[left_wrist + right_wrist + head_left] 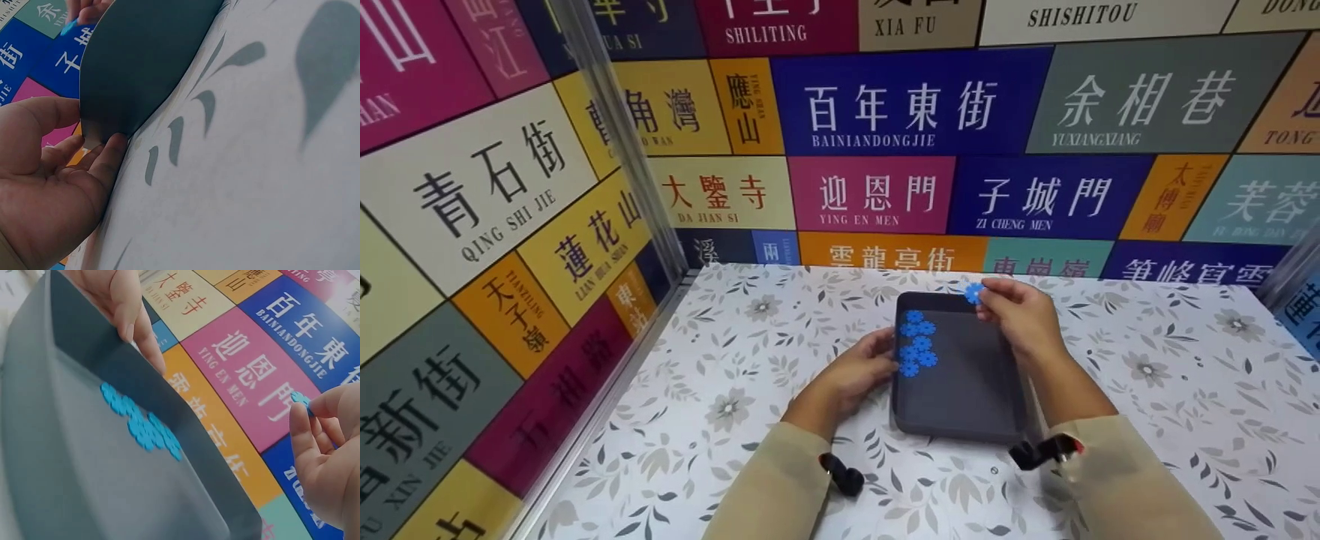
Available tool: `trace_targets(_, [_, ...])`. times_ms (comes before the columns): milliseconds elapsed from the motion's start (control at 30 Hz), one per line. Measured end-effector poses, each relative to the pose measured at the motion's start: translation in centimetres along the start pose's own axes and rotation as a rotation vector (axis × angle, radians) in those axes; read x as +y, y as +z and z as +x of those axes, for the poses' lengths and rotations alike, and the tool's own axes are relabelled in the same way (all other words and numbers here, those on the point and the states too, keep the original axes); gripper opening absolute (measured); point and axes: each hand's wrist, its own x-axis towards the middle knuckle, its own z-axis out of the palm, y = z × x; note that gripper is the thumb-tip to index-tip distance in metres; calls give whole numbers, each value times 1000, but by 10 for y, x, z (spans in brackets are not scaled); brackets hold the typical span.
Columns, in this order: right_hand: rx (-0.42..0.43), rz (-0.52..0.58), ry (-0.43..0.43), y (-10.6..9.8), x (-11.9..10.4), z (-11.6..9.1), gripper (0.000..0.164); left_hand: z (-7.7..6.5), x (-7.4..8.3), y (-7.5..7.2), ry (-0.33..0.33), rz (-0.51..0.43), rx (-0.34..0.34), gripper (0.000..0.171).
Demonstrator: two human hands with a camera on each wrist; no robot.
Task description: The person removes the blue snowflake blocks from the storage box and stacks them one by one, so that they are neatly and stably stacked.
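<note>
A dark grey rectangular tray [967, 375] lies on the table. My left hand [861, 371] holds its left side, with the thumb at the rim and the other fingers along the outer wall [140, 62]. Several blue flower-shaped plastic pieces [916, 345] lie joined in a cluster inside, near the left wall; they also show in the right wrist view, as a blue cluster [140, 422]. Over the tray's far right corner, my right hand [1024, 315] pinches one blue flower-shaped piece [974, 292] between thumb and fingertips, apart from the cluster.
A white tablecloth [780, 450] with grey leaves and flowers covers the table. Panels with coloured street-name signs [911, 101] stand behind and at the left, joined by a metal corner post [637, 150]. Black wrist straps [844, 474] sit on both sleeves.
</note>
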Motion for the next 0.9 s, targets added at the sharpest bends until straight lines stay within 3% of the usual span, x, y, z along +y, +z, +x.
trace_targets(167, [-3,36,69,-18,0,-10,34,0,0,-2,0,2,-6,76])
trace_targets(433, [3,79,50,-60,5,-13,23,-2,3,0,1,7,-7,78])
trace_targets(667, [13,140,91,-96,12,-13,12,-2,3,0,-8,12,-6,77])
trace_targets(900, [24,47,124,-115,29,-7,17,0,0,-1,-7,20,7,77])
